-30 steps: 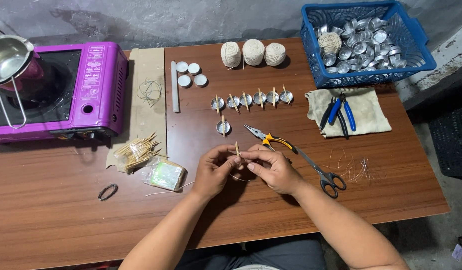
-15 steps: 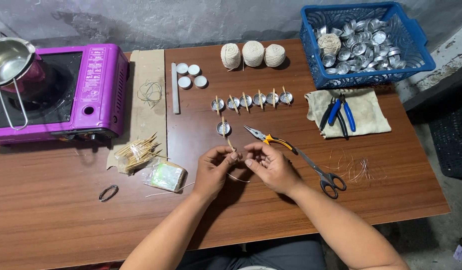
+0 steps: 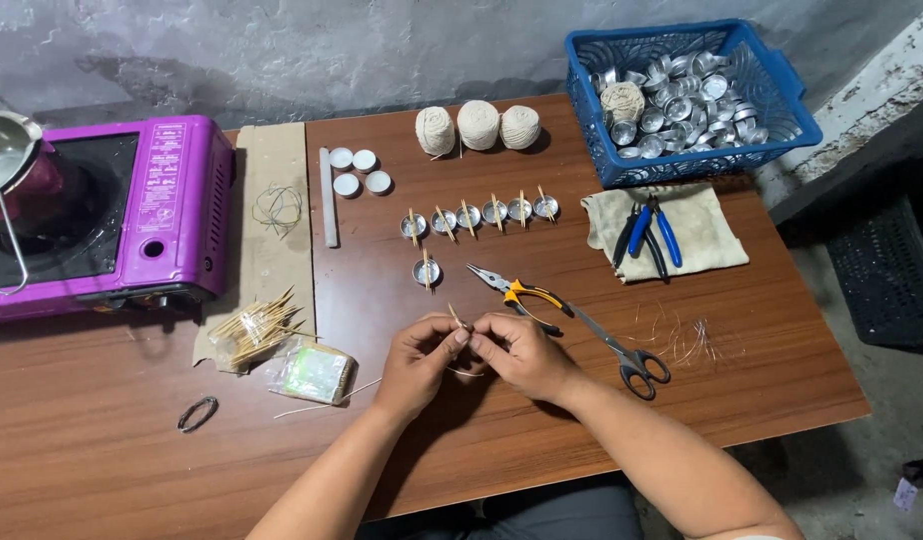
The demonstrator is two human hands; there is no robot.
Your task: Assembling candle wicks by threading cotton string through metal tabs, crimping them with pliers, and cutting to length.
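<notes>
Both grips are pressed together on one small wooden stick point(image 3: 455, 318): the left hand point(image 3: 419, 362) pinches it from below, the right hand point(image 3: 520, 352) pinches beside it, with a pale thread point(image 3: 466, 372) looping under the fingers, just above the desk point(image 3: 542, 440). To do this well, I judge the stick should stay steady in the left pinch while the right keeps the thread taut and close to the stick. The single wicked tin cup point(image 3: 427, 270) sits just beyond; the yellow-handled pliers point(image 3: 519, 292) and scissors point(image 3: 622, 352) lie beside the right hand.
</notes>
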